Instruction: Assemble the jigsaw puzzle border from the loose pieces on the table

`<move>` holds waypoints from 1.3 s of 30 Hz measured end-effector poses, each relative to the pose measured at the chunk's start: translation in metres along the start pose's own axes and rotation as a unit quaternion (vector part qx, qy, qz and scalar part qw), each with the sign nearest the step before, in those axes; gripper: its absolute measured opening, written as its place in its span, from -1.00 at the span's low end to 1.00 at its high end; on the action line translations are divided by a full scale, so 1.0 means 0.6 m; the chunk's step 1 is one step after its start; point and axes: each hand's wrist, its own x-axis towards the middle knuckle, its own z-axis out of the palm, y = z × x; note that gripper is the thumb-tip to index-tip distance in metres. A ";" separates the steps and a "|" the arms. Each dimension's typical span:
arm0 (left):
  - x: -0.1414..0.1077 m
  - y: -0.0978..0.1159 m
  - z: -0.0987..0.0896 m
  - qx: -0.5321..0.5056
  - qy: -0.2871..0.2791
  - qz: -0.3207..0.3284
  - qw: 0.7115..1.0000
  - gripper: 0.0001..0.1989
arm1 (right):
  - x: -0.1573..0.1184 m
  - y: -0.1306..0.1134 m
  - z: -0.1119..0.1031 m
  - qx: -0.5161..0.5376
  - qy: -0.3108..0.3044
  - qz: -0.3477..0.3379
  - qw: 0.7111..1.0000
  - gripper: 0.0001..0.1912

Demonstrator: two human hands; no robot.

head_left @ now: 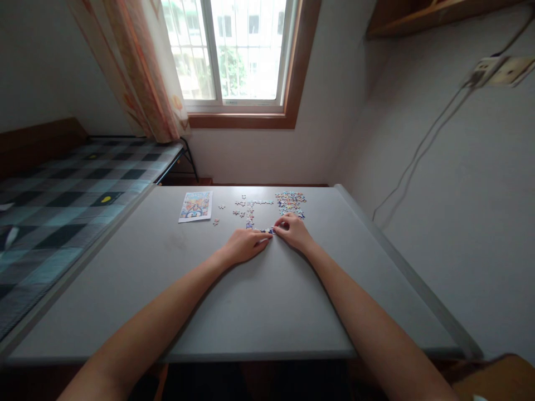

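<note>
A partly joined jigsaw puzzle border (pixel 249 214) lies on the grey table, with a top row, a left column and a bottom row. My left hand (pixel 246 245) rests beside the bottom row, its fingers stretched out and touching the joined pieces. At the right end of that row, my right hand (pixel 295 231) pinches a small puzzle piece (pixel 274 229), mostly covered by the fingertips. Just beyond the right hand is a heap of loose puzzle pieces (pixel 291 200). Several more pieces (pixel 239 213) are scattered left of the border.
A printed picture sheet (pixel 195 207) lies at the table's back left. The grey table (pixel 167 289) has a raised right edge beside the wall. A bed with a checked cover (pixel 83 178) stands to the left. A cable (pixel 412 159) hangs from the wall socket at right.
</note>
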 end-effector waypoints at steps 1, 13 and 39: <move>0.000 0.000 -0.001 0.001 0.000 0.001 1.000 -0.67 | 0.000 -0.001 0.000 0.002 0.003 0.002 1.000 -0.93; -0.002 0.002 -0.002 0.007 0.004 0.001 1.000 -0.67 | 0.001 0.014 -0.013 -0.045 0.005 0.038 0.998 -0.80; -0.001 0.004 -0.004 0.017 -0.004 -0.005 1.000 -0.66 | -0.002 0.007 -0.013 -0.069 -0.013 0.031 0.997 -0.80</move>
